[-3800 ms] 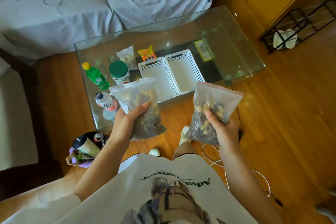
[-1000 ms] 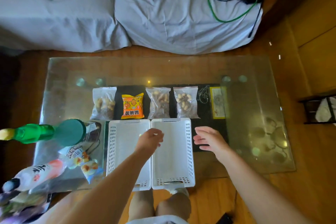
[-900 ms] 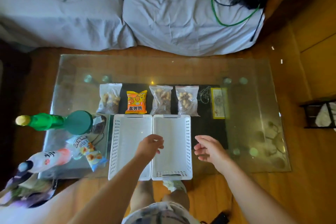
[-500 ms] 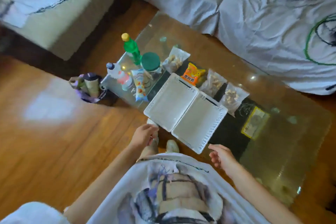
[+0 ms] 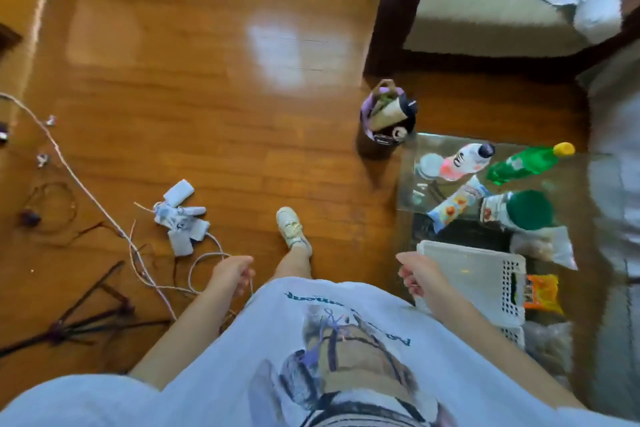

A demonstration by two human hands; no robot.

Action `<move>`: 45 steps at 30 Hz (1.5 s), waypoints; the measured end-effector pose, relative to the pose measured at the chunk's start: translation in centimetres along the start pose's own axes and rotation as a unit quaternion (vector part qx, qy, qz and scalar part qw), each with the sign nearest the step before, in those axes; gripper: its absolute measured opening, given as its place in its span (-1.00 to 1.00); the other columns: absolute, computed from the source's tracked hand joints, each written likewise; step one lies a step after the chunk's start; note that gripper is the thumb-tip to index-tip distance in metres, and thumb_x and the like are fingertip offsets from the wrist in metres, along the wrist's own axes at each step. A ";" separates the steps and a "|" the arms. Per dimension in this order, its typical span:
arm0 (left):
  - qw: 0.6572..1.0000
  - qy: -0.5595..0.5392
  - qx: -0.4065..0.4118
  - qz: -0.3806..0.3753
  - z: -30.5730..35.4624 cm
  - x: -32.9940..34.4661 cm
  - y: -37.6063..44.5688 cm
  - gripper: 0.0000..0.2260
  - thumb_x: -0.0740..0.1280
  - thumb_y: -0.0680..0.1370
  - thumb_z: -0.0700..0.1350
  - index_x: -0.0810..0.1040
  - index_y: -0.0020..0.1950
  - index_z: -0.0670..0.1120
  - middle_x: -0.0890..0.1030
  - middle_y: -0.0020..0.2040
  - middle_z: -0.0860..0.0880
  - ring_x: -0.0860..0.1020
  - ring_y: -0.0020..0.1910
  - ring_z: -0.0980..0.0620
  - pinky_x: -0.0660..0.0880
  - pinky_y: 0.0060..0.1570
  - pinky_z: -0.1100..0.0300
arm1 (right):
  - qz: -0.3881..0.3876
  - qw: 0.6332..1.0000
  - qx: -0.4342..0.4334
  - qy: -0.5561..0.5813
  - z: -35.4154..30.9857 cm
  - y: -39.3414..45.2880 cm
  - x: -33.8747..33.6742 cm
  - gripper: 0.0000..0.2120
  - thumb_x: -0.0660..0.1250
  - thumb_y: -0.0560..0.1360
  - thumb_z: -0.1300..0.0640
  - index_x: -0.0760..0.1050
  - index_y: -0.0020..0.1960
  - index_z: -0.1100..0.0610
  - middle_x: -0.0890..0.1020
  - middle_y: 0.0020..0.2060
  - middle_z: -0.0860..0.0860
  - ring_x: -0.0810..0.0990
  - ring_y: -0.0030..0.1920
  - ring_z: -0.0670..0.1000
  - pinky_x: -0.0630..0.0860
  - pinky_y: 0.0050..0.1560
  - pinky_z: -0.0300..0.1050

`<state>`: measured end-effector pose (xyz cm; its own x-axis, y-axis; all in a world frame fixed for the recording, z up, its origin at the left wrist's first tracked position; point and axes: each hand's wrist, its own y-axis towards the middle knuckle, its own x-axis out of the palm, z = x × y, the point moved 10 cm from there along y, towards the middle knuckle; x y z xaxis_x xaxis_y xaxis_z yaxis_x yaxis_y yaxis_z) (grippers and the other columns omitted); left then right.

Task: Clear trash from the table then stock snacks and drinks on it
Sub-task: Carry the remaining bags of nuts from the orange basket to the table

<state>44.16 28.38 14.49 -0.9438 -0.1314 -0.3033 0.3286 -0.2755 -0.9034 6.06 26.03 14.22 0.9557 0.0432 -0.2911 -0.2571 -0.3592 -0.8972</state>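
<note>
The glass table [image 5: 414, 196] lies at the right edge of the head view. On it stand a pink-and-white bottle [image 5: 464, 159], a green bottle [image 5: 526, 163], a green-lidded jar [image 5: 519, 210] and a long snack packet [image 5: 453, 204]. Two white baskets [image 5: 478, 277] sit beside an orange snack packet [image 5: 542, 291] and a clear bag of nuts [image 5: 543, 246]. My left hand [image 5: 232, 274] hangs loosely curled over the floor and holds nothing. My right hand [image 5: 419, 274] hovers at the basket's near corner, fingers loose, holding nothing.
A purple bag of trash [image 5: 388, 118] stands on the wooden floor by the table's corner. White chargers and cables [image 5: 180, 215] sprawl on the floor at the left, with a dark tripod [image 5: 69, 319] beyond. A sofa [image 5: 485, 10] fills the top right.
The view has swung left, away from the table, which now sits at the right edge. Both hands have drawn back from the baskets and hold nothing; the nut bags lie on the table.
</note>
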 end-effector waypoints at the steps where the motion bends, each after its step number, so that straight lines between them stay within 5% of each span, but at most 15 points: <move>1: 0.999 -0.026 -0.024 0.015 -1.0 -1.9 0.6 -0.82 0.23 0.57 -0.18 0.45 -0.24 -0.15 0.38 -0.41 -0.07 0.27 -0.73 0.15 0.15 -0.67 0.44 | -0.008 1.000 -0.010 -0.028 -2.6 0.3 1.6 -0.90 0.24 0.54 0.10 0.45 -0.14 0.09 0.48 -0.39 0.06 0.36 -0.46 -0.04 0.30 -0.51 -0.26; 7: 0.975 -0.171 -0.123 0.064 -3.6 -10.4 3.7 -0.77 0.25 0.56 -0.19 0.43 -0.30 -0.17 0.43 -0.38 -0.08 0.33 -0.76 0.15 0.25 -0.50 0.26 | -0.048 0.990 -0.037 -0.126 -15.4 1.1 11.1 -0.92 0.23 0.55 0.08 0.44 -0.09 0.07 0.56 -0.21 0.09 0.53 -0.27 0.02 0.48 -0.33 -0.22; 9: 0.970 -0.191 -0.128 0.075 -2.0 -12.5 5.0 -0.78 0.24 0.57 -0.20 0.45 -0.28 -0.19 0.46 -0.36 -0.11 0.42 -0.64 0.07 0.27 -0.41 0.23 | -0.063 0.988 -0.055 -0.132 -18.9 0.9 13.5 -0.93 0.22 0.56 0.09 0.45 -0.03 0.07 0.57 -0.21 0.08 0.54 -0.27 0.02 0.46 -0.33 -0.21; 11: 0.972 -0.184 -0.131 0.069 0.8 -14.0 6.5 -0.80 0.23 0.57 -0.18 0.46 -0.24 -0.20 0.46 -0.34 -0.11 0.37 -0.48 0.01 0.25 -0.43 0.23 | -0.078 0.985 -0.070 -0.136 -21.9 0.8 15.5 -0.91 0.22 0.56 0.09 0.45 -0.01 0.08 0.57 -0.21 0.09 0.53 -0.27 0.02 0.44 -0.32 -0.20; 19: 0.990 -0.120 -0.045 0.056 18.1 -15.7 12.2 -0.89 0.26 0.57 -0.06 0.49 -0.05 -0.08 0.54 -0.27 -0.03 0.44 -0.36 0.06 0.36 -0.42 0.25 | -0.041 0.991 -0.032 -0.122 -27.6 2.8 17.9 -0.82 0.21 0.56 0.15 0.44 0.12 0.19 0.54 -0.17 0.16 0.50 -0.30 0.05 0.42 -0.37 -0.18; 24: 0.993 -0.114 0.020 0.018 26.6 -14.6 14.4 -0.88 0.24 0.57 -0.03 0.50 -0.15 0.07 0.58 -0.24 0.01 0.49 -0.33 0.08 0.37 -0.44 0.28 | -0.008 0.994 0.043 -0.096 -31.5 6.4 18.2 -0.70 0.22 0.53 0.19 0.42 0.21 0.32 0.53 -0.27 0.15 0.43 -0.45 0.02 0.33 -0.53 -0.28; 28: 0.991 -0.129 0.013 0.034 31.9 -15.5 17.0 -0.89 0.24 0.58 -0.05 0.49 -0.15 0.05 0.57 -0.26 0.01 0.47 -0.34 0.08 0.37 -0.43 0.28 | -0.008 0.996 0.051 -0.072 -38.3 9.8 20.6 -0.66 0.24 0.54 0.18 0.37 0.26 0.31 0.54 0.05 0.24 0.55 -0.13 0.16 0.48 -0.09 -0.01; 31: 0.986 -0.155 -0.010 0.052 35.0 -17.5 18.6 -0.93 0.23 0.59 -0.08 0.48 -0.07 0.00 0.55 -0.26 -0.01 0.44 -0.36 0.07 0.35 -0.43 0.27 | -0.020 0.993 0.062 -0.096 -44.6 11.5 23.2 -0.71 0.23 0.54 0.14 0.40 0.20 0.27 0.54 0.09 0.19 0.55 0.08 0.20 0.47 0.10 0.05; 38: 0.954 -0.273 -0.045 0.115 39.4 -23.5 21.2 -0.86 0.24 0.57 -0.13 0.51 -0.17 0.00 0.55 -0.31 -0.02 0.42 -0.41 0.08 0.34 -0.62 0.39 | -0.039 0.971 -0.035 -0.231 -61.5 13.2 32.6 -0.88 0.25 0.54 0.13 0.45 0.04 0.16 0.56 -0.19 0.12 0.46 -0.37 0.00 0.40 -0.41 -0.19; 41: 0.926 -0.338 -0.094 0.137 37.8 -25.4 21.8 -0.87 0.26 0.56 -0.15 0.51 -0.19 -0.04 0.52 -0.32 -0.05 0.40 -0.42 0.06 0.28 -0.64 0.40 | -0.096 0.949 -0.084 -0.290 -67.4 12.6 38.7 -0.92 0.22 0.56 0.17 0.46 0.01 0.15 0.50 -0.34 0.09 0.44 -0.41 -0.02 0.35 -0.40 -0.20; 45: 0.876 -0.417 -0.188 0.150 33.5 -27.2 22.9 -0.84 0.26 0.57 -0.12 0.47 -0.20 -0.13 0.49 -0.30 -0.09 0.38 -0.39 0.02 0.23 -0.44 0.22 | -0.171 0.903 -0.147 -0.366 -74.0 10.7 48.4 -0.93 0.17 0.57 0.19 0.42 -0.05 0.12 0.49 -0.38 0.05 0.46 -0.40 0.00 0.33 -0.32 -0.22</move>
<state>78.47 -6.29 12.25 -0.4110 -0.8381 -0.3587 0.3751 0.2032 -0.9044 60.14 -44.73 15.08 0.5937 0.7644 -0.2513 0.1872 -0.4350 -0.8807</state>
